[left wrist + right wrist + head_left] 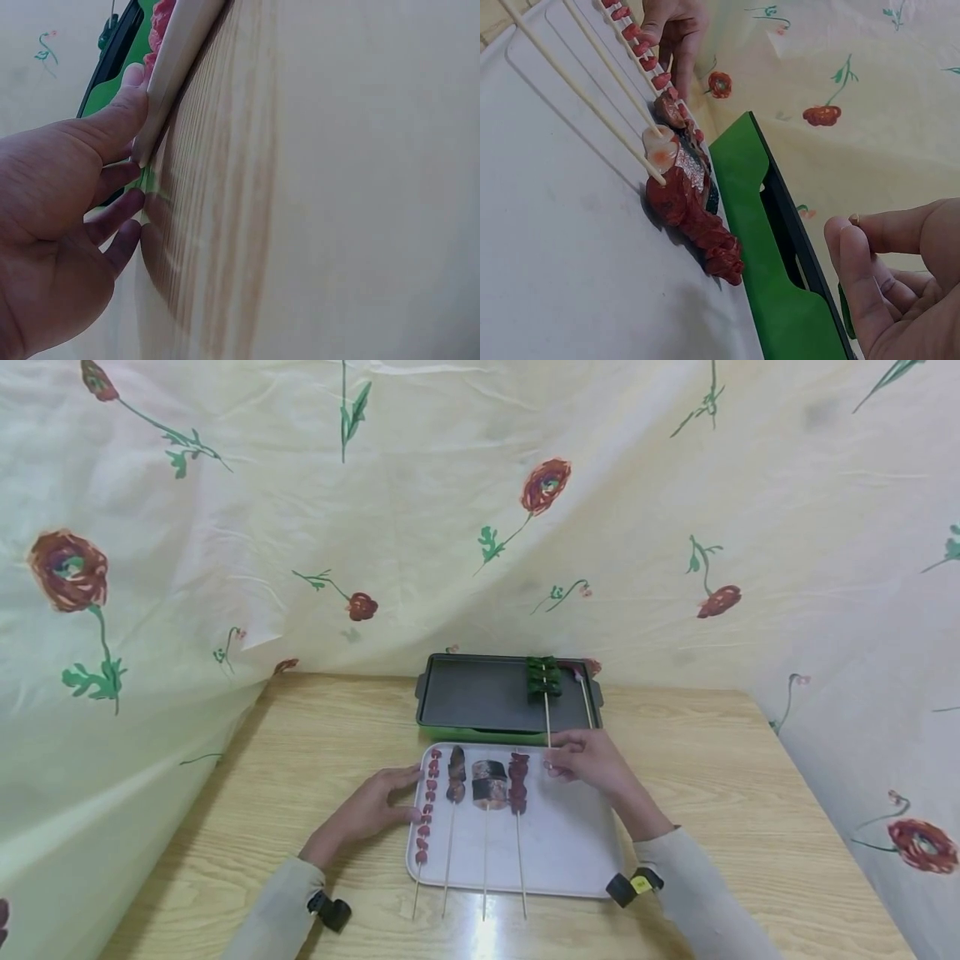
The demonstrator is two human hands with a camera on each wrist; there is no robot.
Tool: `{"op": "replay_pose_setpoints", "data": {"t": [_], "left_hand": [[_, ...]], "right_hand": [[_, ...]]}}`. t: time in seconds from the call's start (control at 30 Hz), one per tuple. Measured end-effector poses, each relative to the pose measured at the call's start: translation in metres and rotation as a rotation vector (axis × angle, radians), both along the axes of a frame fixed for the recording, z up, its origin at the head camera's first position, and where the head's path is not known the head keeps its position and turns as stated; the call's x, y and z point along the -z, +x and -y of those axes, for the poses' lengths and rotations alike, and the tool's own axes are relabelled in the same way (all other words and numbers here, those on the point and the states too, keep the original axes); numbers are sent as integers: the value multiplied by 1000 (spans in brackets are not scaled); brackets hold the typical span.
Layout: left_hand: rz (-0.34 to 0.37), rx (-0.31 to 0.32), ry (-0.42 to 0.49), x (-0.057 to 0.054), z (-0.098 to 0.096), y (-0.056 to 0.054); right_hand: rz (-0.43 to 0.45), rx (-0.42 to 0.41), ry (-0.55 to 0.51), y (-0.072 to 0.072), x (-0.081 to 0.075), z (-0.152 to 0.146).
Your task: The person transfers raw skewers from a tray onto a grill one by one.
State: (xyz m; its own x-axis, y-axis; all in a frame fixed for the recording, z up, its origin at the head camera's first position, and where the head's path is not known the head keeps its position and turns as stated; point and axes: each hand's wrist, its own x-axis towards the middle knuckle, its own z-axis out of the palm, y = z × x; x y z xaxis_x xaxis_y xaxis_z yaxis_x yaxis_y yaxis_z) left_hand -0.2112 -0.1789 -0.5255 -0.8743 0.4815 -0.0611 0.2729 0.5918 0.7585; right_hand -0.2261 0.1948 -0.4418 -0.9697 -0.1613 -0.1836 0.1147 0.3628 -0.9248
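My right hand (pixel 588 762) pinches the bare end of a wooden skewer (pixel 547 718) between thumb and fingers. Folded dark green leafy pieces (pixel 543 677) on this skewer overlap the right part of a black griddle (pixel 480 693). In the right wrist view, the thumb and fingertips (pixel 855 221) meet at the stick's end. My left hand (pixel 378 803) holds the left rim of a white tray (pixel 570 852), its thumb over the edge. Closest to it lies a skewer of small red pieces (pixel 423 831).
The tray also bears a brownish meat skewer (pixel 456 781), one with dark-skinned slices (pixel 490 783) and a dark red meat skewer (pixel 518 783), sticks overhanging the front edge. Another skewer (pixel 585 700) lies at the griddle's right side. Behind hangs a flowered cloth (pixel 420 527).
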Motion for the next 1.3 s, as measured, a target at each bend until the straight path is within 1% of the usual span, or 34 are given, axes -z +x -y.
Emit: {"op": "replay_pose_setpoints", "data": {"t": [0.3,0.67,0.83,0.97,1.07,1.13,1.3], "left_hand": [[6,-14,-3,1,0,0],[14,-24,-2,0,-2,0],[14,-24,-2,0,-2,0],[11,-22,2,0,-2,1],[11,-24,1,0,-3,1],[11,-26,-4,0,-3,1],[10,-26,-12,-1,-3,1]], "right_hand": [[6,-11,14,-4,1,1],[44,-11,15,-10,2,-3],[48,6,48,-10,1,-3],[63,19,107,-8,-2,-2],[48,22,158,-4,-4,-3],[19,18,181,0,-6,-5],[-73,26,183,13,-15,-13]]}}
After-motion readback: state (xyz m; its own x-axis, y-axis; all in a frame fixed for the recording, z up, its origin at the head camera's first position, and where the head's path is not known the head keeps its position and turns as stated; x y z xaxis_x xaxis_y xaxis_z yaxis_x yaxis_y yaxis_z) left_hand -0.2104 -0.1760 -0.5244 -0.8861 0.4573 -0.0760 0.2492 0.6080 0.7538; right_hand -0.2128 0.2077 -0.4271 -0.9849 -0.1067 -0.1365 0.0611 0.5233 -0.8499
